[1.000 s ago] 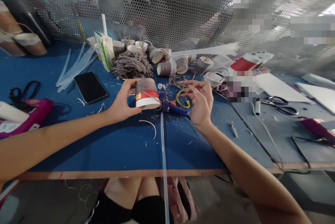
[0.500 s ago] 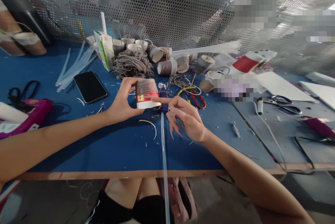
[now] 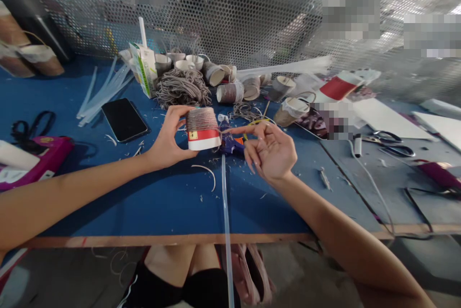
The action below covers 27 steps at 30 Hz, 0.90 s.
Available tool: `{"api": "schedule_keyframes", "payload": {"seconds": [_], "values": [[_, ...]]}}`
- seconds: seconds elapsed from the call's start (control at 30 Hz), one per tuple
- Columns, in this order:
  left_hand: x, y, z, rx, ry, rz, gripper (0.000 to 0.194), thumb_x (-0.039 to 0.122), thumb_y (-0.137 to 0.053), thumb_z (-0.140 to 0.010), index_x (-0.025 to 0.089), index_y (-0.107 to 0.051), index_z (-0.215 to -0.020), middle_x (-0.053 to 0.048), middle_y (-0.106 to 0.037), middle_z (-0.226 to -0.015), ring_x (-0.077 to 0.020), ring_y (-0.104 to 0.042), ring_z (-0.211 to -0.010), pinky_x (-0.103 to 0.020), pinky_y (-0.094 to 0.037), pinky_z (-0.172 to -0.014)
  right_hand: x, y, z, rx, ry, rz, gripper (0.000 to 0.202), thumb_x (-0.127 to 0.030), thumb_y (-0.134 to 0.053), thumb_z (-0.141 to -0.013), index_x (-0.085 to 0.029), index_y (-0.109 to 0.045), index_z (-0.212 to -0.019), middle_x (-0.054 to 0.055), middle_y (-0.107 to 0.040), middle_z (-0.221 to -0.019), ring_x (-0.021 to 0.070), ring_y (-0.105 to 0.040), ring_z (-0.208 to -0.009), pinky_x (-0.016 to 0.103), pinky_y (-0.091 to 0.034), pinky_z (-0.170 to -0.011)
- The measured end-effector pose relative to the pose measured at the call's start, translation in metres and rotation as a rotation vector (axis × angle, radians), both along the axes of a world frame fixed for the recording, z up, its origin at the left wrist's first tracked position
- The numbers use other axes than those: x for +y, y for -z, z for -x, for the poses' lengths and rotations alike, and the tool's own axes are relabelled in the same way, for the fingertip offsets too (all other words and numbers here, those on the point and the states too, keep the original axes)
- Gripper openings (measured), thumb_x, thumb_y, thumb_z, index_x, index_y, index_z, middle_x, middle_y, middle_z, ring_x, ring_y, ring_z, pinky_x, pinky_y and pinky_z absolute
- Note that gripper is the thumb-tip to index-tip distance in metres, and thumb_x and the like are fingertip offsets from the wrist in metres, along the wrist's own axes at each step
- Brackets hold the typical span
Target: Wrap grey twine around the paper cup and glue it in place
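Observation:
My left hand grips a paper cup by its left side, thumb below and fingers above. Grey-brown cord is wound round its upper part, over a red and white band. To the right of the cup, my right hand has its index finger stretched toward the cup's edge, where a bit of cord seems to meet the fingertip; the other fingers are loosely curled and spread. Behind and between the hands lies a blue glue gun, with a long clear glue stick running down over the table edge.
A black phone lies left of my left hand. Behind are a heap of cord and several wrapped cups. On the right are scissors and white sheets. A purple device sits at the far left.
My right hand has moved right, away from the front of the cup, and its palm has turned upward. My left hand holds the cup in nearly the same place.

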<state>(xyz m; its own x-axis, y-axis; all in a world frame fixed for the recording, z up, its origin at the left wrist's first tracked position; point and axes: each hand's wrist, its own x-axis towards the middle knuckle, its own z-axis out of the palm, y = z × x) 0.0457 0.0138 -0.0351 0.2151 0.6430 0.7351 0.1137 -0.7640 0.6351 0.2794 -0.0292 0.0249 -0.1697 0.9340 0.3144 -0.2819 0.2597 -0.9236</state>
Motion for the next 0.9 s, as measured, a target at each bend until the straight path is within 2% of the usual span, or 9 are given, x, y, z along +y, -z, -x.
{"api": "schedule_keyframes", "payload": {"seconds": [0.07, 0.13, 0.3, 0.4, 0.6, 0.9], "values": [[0.0, 0.001, 0.001, 0.011, -0.005, 0.011, 0.076, 0.032, -0.087, -0.064, 0.026, -0.051, -0.13, -0.01, -0.049, -0.129, -0.0271, -0.052, -0.123, -0.044, -0.052, -0.103, 0.001, 0.0, 0.0, 0.045, 0.076, -0.085, 0.031, -0.042, -0.052, -0.087, -0.022, -0.042, -0.066, 0.002, -0.075, -0.081, 0.0035, -0.034, -0.027, 0.02, -0.031, -0.025], [0.001, 0.002, 0.001, 0.015, 0.004, 0.017, 0.077, 0.033, -0.088, -0.064, 0.027, -0.05, -0.131, -0.01, -0.049, -0.13, -0.0276, -0.052, -0.125, -0.046, -0.052, -0.104, -0.002, -0.001, 0.002, 0.039, 0.077, -0.143, 0.029, -0.04, -0.055, -0.087, -0.022, -0.045, -0.067, 0.001, -0.075, -0.085, 0.0035, -0.036, -0.028, 0.021, -0.034, -0.026], [0.003, 0.004, -0.002, -0.005, 0.064, 0.038, 0.079, 0.04, -0.088, -0.066, 0.028, -0.047, -0.132, -0.01, -0.047, -0.133, -0.0281, -0.05, -0.13, -0.05, -0.045, -0.114, -0.013, -0.002, 0.009, -0.133, -0.151, -0.084, 0.032, -0.042, -0.058, -0.089, -0.021, -0.046, -0.068, 0.007, -0.076, -0.104, 0.0021, -0.038, -0.031, 0.024, -0.044, -0.033], [0.004, 0.006, -0.004, -0.052, 0.126, 0.048, 0.08, 0.04, -0.088, -0.067, 0.028, -0.045, -0.134, -0.01, -0.047, -0.134, -0.0279, -0.05, -0.132, -0.05, -0.042, -0.118, -0.014, 0.001, 0.008, -0.142, -0.21, -0.064, 0.034, -0.044, -0.059, -0.089, -0.02, -0.046, -0.068, 0.009, -0.076, -0.105, 0.0021, -0.039, -0.032, 0.024, -0.045, -0.035], [0.005, 0.008, -0.006, -0.136, 0.214, 0.057, 0.089, 0.046, -0.091, -0.061, 0.029, -0.043, -0.134, -0.01, -0.049, -0.134, -0.0281, -0.052, -0.132, -0.049, -0.04, -0.119, -0.007, 0.002, 0.002, -0.092, -0.125, -0.046, 0.041, -0.049, -0.056, -0.088, -0.021, -0.043, -0.061, 0.011, -0.078, -0.095, 0.0039, -0.036, -0.028, 0.024, -0.041, -0.028], [0.005, 0.008, -0.006, -0.134, 0.231, 0.032, 0.083, 0.048, -0.088, -0.067, 0.029, -0.042, -0.134, -0.01, -0.051, -0.135, -0.0266, -0.055, -0.129, -0.047, -0.047, -0.113, 0.0, 0.0, 0.004, -0.006, -0.008, 0.081, 0.04, -0.046, -0.053, -0.084, -0.021, -0.039, -0.055, 0.007, -0.078, -0.081, 0.0034, -0.029, -0.025, 0.022, -0.032, -0.023]]}}
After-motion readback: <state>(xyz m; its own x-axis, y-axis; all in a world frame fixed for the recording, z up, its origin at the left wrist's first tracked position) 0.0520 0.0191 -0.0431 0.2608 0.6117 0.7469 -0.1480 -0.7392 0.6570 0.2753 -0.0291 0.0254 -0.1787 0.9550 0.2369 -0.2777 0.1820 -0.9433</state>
